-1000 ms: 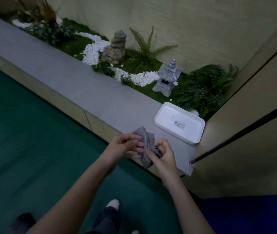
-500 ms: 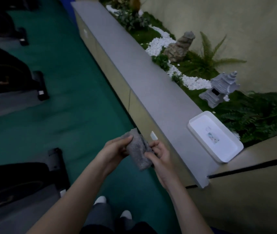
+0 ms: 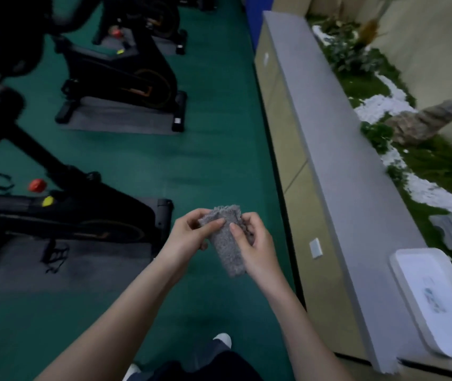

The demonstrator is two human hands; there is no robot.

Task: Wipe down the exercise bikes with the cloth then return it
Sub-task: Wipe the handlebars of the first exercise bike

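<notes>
Left forearm (image 3: 125, 306), right forearm (image 3: 299, 314) were bare. Dark fabric trousers (image 3: 205, 352) were worn; white rounded shoe toes (image 3: 223, 340) (two, partly hidden) showed below.

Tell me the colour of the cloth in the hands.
Grey cloth, seen in the head view.

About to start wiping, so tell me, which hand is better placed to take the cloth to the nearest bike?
Probably the left hand. Both hands pinch the cloth, but the nearest bike stands on its side, while the right hand is nearer the ledge.

Nubbly grey cloth (image 3: 226, 243); matt green floor (image 3: 213, 149); smooth white plastic tray (image 3: 439, 303).
</notes>
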